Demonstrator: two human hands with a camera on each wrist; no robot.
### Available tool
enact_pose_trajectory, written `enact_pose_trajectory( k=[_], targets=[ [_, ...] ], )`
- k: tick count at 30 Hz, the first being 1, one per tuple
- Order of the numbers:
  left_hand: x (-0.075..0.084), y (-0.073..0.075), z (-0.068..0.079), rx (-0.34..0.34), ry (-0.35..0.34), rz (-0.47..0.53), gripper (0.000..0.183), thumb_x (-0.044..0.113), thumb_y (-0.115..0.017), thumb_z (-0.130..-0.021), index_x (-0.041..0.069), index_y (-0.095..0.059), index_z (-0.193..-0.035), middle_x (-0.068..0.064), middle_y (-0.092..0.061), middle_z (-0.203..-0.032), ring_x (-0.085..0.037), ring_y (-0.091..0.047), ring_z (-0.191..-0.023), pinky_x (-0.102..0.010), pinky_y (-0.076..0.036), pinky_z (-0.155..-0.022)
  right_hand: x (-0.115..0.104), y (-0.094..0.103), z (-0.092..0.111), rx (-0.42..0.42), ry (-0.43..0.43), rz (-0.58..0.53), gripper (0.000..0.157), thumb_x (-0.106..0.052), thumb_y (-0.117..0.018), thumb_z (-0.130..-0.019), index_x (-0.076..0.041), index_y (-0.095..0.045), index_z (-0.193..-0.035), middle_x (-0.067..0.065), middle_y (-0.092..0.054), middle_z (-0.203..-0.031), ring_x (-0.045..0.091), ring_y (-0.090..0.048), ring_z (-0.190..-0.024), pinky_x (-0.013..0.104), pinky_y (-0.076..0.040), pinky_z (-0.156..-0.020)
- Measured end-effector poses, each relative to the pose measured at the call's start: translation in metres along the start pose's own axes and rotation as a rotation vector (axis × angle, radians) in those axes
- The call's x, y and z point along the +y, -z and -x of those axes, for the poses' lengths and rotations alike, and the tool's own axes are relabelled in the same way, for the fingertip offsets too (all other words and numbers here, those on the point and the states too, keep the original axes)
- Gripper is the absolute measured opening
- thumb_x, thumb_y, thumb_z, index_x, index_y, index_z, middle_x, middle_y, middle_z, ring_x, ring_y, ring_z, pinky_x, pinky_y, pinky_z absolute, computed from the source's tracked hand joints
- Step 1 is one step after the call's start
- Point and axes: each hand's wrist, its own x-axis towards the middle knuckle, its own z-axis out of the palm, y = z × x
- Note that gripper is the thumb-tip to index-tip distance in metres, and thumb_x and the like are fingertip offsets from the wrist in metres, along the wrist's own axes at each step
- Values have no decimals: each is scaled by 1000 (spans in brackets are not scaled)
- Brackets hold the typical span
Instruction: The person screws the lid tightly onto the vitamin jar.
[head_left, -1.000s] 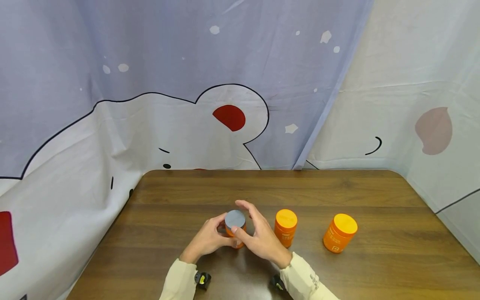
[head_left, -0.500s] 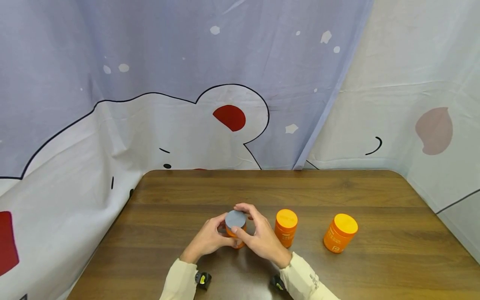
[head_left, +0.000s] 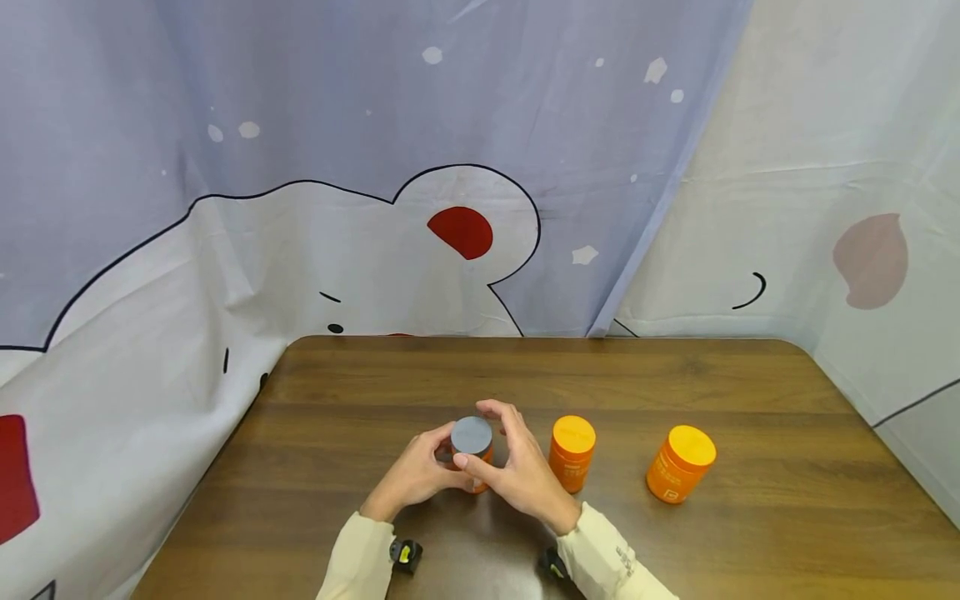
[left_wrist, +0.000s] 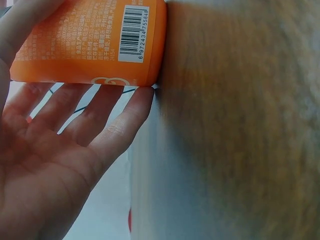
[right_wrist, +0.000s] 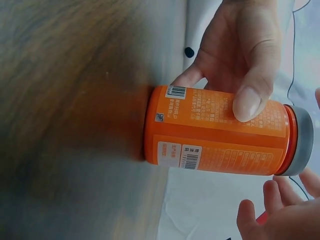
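An orange jar (right_wrist: 215,135) with a grey lid (head_left: 472,435) stands upright on the wooden table. My left hand (head_left: 416,477) grips its body from the left, thumb on the near side and fingers behind. A thin orange band shows between lid and label in the right wrist view. Around the lid's right side is my right hand (head_left: 527,477), fingers spread and loosely bent, thumb in front. Its index finger stands off the lid in the head view; whether other fingertips touch it is unclear. Printed text and a barcode cover the jar in the left wrist view.
Two more orange jars with yellow lids stand on the table (head_left: 375,375): a nearer one (head_left: 572,454) just right of my right hand, and another (head_left: 681,465) farther right. A patterned curtain (head_left: 337,108) hangs behind the table's far edge.
My right fingers closed in on the grey lid half a second ago and have now spread away from it again. My left hand keeps its grip on the jar.
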Motion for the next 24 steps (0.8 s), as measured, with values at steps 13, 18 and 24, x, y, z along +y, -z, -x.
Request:
enact_pose_trajectory(
  k=[13, 18, 24],
  targets=[
    [12, 1, 0, -1, 6, -8, 56, 23, -79, -72, 17, -54, -122, 3, -61, -110, -12, -59, -98, -29, -46, -84, 1, 5, -1, -99, 85, -47, 44, -4, -60, -86, -5, -45, -127, 17, -51, -124, 31, -48, -114, 53, -37, -94],
    [31, 3, 5, 7, -13, -1, 56, 15, -79, -71, 11, -55, -121, -2, -62, -109, -16, -60, -96, -32, -47, -83, 2, 4, -1, -77, 76, -23, 42, -8, -65, -84, -5, -48, -122, 16, -52, -120, 29, -50, -109, 53, -40, -89],
    [4, 0, 0, -5, -23, 12, 57, 24, -80, -70, 20, -55, -121, 3, -62, -108, -12, -60, -94, -27, -49, -77, 3, 3, -3, -56, 90, 28, 44, -11, -70, -80, -2, -51, -118, 14, -53, -115, 26, -53, -102, 46, -44, -84]
  ],
)
